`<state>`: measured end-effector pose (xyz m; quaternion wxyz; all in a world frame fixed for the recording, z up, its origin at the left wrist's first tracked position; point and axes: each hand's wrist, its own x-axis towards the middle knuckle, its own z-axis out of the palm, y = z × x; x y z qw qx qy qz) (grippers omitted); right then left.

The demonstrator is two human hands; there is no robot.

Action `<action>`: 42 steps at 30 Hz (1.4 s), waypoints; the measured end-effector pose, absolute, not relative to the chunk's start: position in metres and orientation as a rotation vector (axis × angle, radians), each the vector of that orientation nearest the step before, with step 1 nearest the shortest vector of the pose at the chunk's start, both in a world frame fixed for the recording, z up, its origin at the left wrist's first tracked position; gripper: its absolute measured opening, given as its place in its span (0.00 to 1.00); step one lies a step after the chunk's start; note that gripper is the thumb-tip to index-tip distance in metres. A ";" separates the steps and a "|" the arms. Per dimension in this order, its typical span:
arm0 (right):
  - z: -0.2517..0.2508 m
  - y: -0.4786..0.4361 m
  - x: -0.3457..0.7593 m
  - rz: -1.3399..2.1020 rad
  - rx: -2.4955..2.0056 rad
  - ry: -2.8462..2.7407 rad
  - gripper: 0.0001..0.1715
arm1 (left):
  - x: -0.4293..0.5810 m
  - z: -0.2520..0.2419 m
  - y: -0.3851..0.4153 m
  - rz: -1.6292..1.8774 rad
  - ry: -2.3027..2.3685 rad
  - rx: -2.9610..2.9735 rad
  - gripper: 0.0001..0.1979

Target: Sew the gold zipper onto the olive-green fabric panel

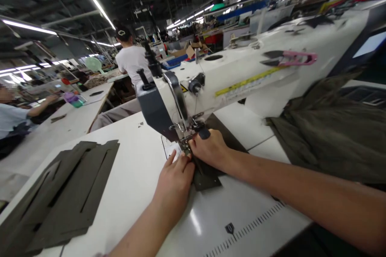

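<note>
The white sewing machine (pixel 250 68) stands before me, with its needle and presser foot (pixel 185 144) down low over the bed. Under the foot lies a dark olive fabric piece (pixel 208 180), its near end resting on the white table. My left hand (pixel 175 180) is at the left edge of the fabric, fingers stretched out and fingertips close to the foot. Just right of the needle, my right hand (pixel 211 150) is closed with its fingers curled at the fabric; the fingertips are partly hidden behind machine parts.
Flat olive cut pieces (pixel 75 188) with slits lie stacked at left. Pink-handled thread snips (pixel 289 58) rest on the machine arm, above a yellow tape measure (pixel 247 81). Bunched olive cloth (pixel 325 128) lies at right. Two people work at other tables beyond.
</note>
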<state>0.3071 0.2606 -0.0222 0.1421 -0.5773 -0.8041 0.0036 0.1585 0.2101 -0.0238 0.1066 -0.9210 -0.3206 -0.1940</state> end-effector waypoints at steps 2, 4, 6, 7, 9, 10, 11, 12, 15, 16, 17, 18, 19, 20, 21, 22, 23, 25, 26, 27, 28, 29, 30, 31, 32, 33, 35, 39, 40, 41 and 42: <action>-0.020 0.262 0.306 0.023 -1.670 -2.329 0.19 | 0.159 -0.023 0.210 -0.565 -0.933 -2.720 0.14; -0.017 0.259 0.309 0.014 -1.666 -2.320 0.20 | 0.160 -0.022 0.210 -0.560 -0.930 -2.720 0.14; -0.014 0.250 0.318 -0.004 -1.608 -2.342 0.19 | 0.160 -0.022 0.208 -0.572 -0.937 -2.713 0.14; -0.013 0.243 0.324 -0.008 -1.523 -2.380 0.18 | 0.160 -0.022 0.208 -0.589 -0.947 -2.705 0.14; -0.013 0.227 0.337 0.003 -1.244 -2.474 0.16 | 0.159 -0.023 0.207 -0.629 -0.953 -2.695 0.13; -0.015 0.219 0.344 0.017 -1.040 -2.507 0.17 | 0.159 -0.024 0.206 -0.650 -0.948 -2.690 0.13; -0.018 0.212 0.350 0.021 -0.896 -2.511 0.22 | 0.159 -0.025 0.206 -0.672 -0.940 -2.683 0.12; -0.021 0.207 0.354 0.003 -0.800 -2.509 0.26 | 0.159 -0.025 0.206 -0.690 -0.928 -2.677 0.12; -0.029 0.198 0.358 -0.068 -0.715 -2.513 0.29 | 0.159 -0.026 0.206 -0.722 -0.908 -2.663 0.12; -0.031 0.196 0.358 -0.084 -0.710 -2.520 0.28 | 0.159 -0.026 0.206 -0.721 -0.908 -2.663 0.12; -0.033 0.196 0.357 -0.098 -0.701 -2.524 0.27 | 0.159 -0.026 0.206 -0.712 -0.908 -2.668 0.12; -0.034 0.196 0.355 -0.115 -0.690 -2.527 0.27 | 0.158 -0.027 0.207 -0.703 -0.909 -2.672 0.12; -0.034 0.196 0.355 -0.128 -0.680 -2.530 0.28 | 0.158 -0.027 0.207 -0.695 -0.909 -2.676 0.12; -0.034 0.197 0.354 -0.137 -0.670 -2.530 0.28 | 0.157 -0.027 0.208 -0.689 -0.906 -2.681 0.12; -0.033 0.198 0.354 -0.124 -0.666 -2.529 0.28 | 0.156 -0.027 0.209 -0.685 -0.901 -2.692 0.11; -0.030 0.201 0.354 -0.077 -0.673 -2.529 0.26 | 0.156 -0.026 0.209 -0.684 -0.904 -2.712 0.11; -0.025 0.204 0.354 0.018 -0.697 -2.529 0.23 | 0.155 -0.024 0.210 -0.685 -0.922 -2.742 0.11; -0.011 0.215 0.354 0.341 -0.846 -2.530 0.14 | 0.155 -0.018 0.209 -0.652 -1.091 -2.820 0.11; -0.003 0.221 0.354 0.512 -0.945 -2.524 0.13 | 0.156 -0.013 0.207 -0.623 -1.225 -2.841 0.09; 0.006 0.228 0.354 0.655 -1.040 -2.519 0.14 | 0.157 -0.008 0.206 -0.593 -1.367 -2.839 0.07; 0.013 0.234 0.353 0.746 -1.112 -2.517 0.17 | 0.159 -0.003 0.205 -0.569 -1.498 -2.814 0.06; 0.019 0.241 0.352 0.789 -1.151 -2.524 0.18 | 0.161 0.001 0.204 -0.555 -1.604 -2.779 0.07; 0.024 0.246 0.351 0.795 -1.157 -2.537 0.19 | 0.163 0.005 0.203 -0.556 -1.676 -2.744 0.08; 0.027 0.250 0.350 0.787 -1.138 -2.551 0.18 | 0.164 0.008 0.203 -0.564 -1.721 -2.716 0.08; 0.029 0.253 0.350 0.784 -1.125 -2.560 0.17 | 0.166 0.011 0.203 -0.571 -1.756 -2.697 0.08; 0.031 0.254 0.349 0.779 -1.115 -2.565 0.16 | 0.167 0.012 0.203 -0.579 -1.777 -2.680 0.08; 0.032 0.253 0.349 0.771 -1.100 -2.569 0.14 | 0.169 0.012 0.203 -0.598 -1.757 -2.650 0.08; 0.026 0.235 0.348 0.723 -1.045 -2.559 0.10 | 0.167 0.004 0.197 -0.643 -1.585 -2.621 0.06; 0.021 0.229 0.347 0.685 -1.040 -2.547 0.09 | 0.166 0.000 0.195 -0.660 -1.524 -2.627 0.05; 0.013 0.222 0.346 0.623 -1.024 -2.534 0.08 | 0.165 -0.005 0.192 -0.678 -1.460 -2.632 0.07; 0.004 0.216 0.345 0.531 -0.999 -2.516 0.08 | 0.165 -0.011 0.189 -0.694 -1.393 -2.638 0.09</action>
